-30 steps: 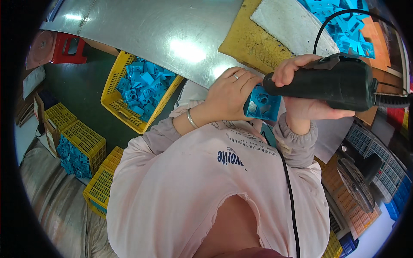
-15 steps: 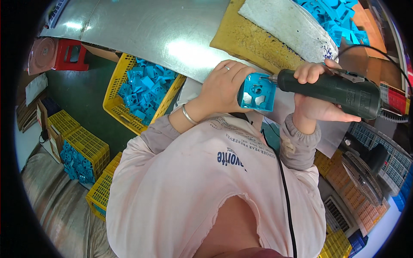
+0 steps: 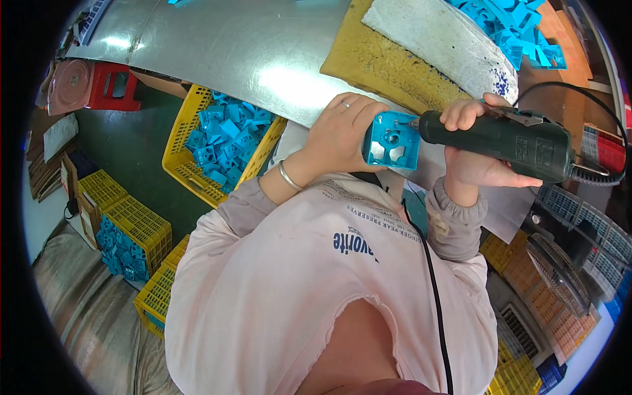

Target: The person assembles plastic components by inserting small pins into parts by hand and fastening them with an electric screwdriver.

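Note:
A small square blue plastic box (image 3: pixel 403 157) is gripped in my left hand (image 3: pixel 342 135), its open side facing up with a round hole and pale patches inside. My left fingers wrap its left side; the fingertips are hidden behind it. Around a dark green corded electric screwdriver (image 3: pixel 503 141) my right hand (image 3: pixel 469 161) is closed, the thumb stretched along the tool's near side. The screwdriver lies sideways, its tip at the box's upper right part. Whether a screw sits under the tip is too small to tell.
A yellow crate (image 3: pixel 172 148) of blue parts stands left of the metal table (image 3: pixel 217 49). On the table lie a yellow mat (image 3: pixel 368 56) and a white cloth (image 3: pixel 441 39). More blue parts (image 3: pixel 513 29) are heaped at far right. A fan (image 3: pixel 558 273) stands at lower right.
The screwdriver and my right hand have shifted slightly to the left, with the tip further over the box. My left hand and the box have hardly moved.

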A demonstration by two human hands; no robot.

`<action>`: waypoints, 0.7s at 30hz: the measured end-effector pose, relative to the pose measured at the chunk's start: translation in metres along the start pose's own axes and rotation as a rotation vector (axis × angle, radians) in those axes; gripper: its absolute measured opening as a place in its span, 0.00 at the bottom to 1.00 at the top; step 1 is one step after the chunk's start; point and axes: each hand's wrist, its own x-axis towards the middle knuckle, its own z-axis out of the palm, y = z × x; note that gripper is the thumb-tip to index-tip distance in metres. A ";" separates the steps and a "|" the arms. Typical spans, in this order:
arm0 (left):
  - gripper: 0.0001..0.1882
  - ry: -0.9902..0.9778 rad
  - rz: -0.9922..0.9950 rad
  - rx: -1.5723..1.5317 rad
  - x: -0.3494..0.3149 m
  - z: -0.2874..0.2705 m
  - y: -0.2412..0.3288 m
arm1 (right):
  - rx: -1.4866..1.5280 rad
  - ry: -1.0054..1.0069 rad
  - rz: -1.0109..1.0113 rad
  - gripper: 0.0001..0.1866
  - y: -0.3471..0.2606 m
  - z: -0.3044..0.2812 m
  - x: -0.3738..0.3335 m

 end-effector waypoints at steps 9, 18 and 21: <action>0.41 0.014 -0.007 -0.009 0.000 0.000 0.001 | -0.052 -0.005 -0.014 0.66 0.001 0.006 0.002; 0.38 0.000 -0.030 -0.019 0.001 -0.001 -0.001 | 0.099 -0.090 0.192 0.68 0.012 0.011 0.014; 0.38 0.008 -0.031 -0.025 0.004 0.000 -0.001 | 0.050 0.154 0.267 0.68 0.017 0.019 0.018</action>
